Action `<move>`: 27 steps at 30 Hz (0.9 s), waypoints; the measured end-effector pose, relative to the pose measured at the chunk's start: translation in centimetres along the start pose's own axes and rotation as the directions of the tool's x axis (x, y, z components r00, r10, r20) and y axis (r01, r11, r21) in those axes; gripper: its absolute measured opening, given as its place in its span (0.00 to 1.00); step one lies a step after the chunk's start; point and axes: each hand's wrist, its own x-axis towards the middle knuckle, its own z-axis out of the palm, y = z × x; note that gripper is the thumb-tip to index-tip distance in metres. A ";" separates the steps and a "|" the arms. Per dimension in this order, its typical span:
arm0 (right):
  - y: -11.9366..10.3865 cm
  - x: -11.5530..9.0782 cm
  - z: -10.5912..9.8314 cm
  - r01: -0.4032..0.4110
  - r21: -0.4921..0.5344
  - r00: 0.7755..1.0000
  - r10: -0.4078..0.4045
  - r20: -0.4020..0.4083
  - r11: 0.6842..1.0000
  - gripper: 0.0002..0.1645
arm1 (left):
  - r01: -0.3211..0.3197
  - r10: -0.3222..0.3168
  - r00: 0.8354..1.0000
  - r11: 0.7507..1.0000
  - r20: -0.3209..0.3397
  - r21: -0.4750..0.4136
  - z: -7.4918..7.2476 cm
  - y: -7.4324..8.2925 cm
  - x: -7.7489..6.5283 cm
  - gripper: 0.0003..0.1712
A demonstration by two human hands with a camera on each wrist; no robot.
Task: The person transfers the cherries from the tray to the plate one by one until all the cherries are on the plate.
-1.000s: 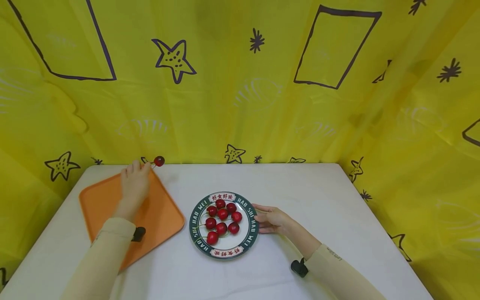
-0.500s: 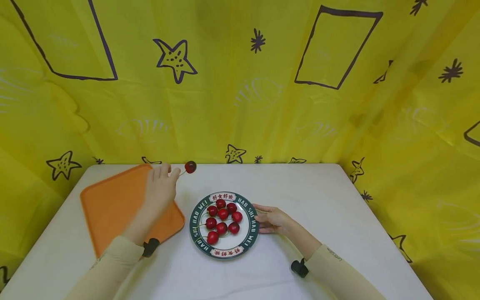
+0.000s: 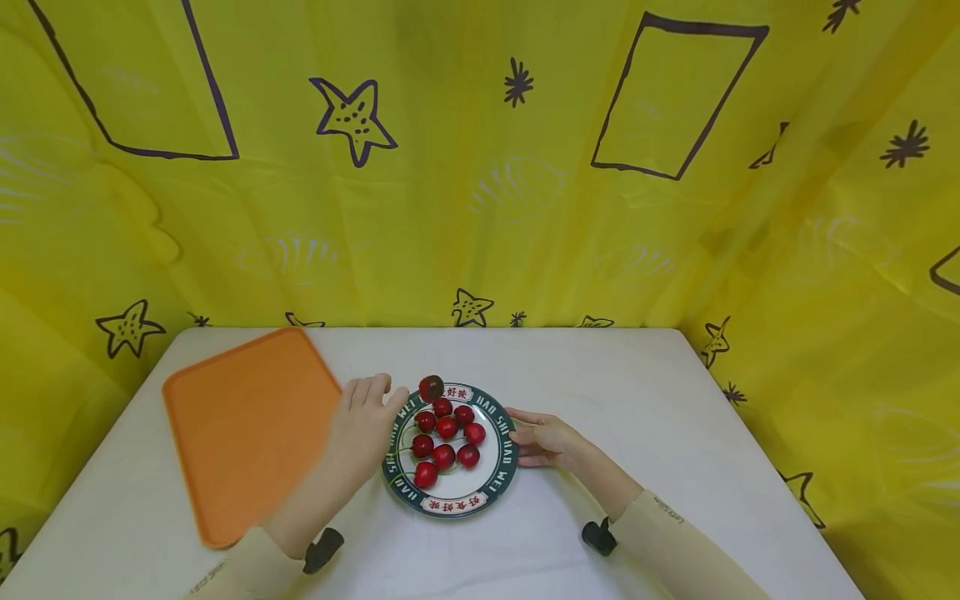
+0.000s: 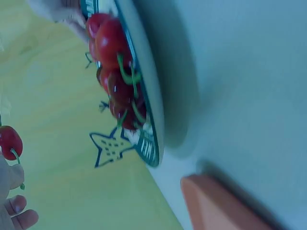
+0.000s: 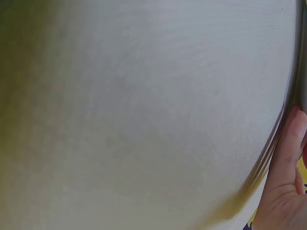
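Observation:
My left hand is over the left edge of the round plate, pinching a dark red cherry by its stem. In the left wrist view the held cherry stands out from the fingertips, with a green stem between them. Several red cherries with stems lie grouped on the plate, which has a green lettered rim. At the plate's right side my right hand grips the rim between thumb and fingers. Part of the plate's left rim is hidden behind the left hand.
An orange tray lies at an angle on the left of the white table, partly covered by the left forearm. A yellow patterned curtain rises behind the table and along its sides. Each wrist wears a small black camera.
The left hand has carried the cherry by its stem from above the orange tray's far corner, rightward and nearer, to the plate. The right hand and plate have stayed put.

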 end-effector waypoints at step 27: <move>0.0 0.2 0.1 0.003 0.003 1.000 -0.003 -0.007 1.000 0.29 | -0.162 0.157 0.945 0.987 0.286 -0.007 2.1 5.7 -4.2 0.16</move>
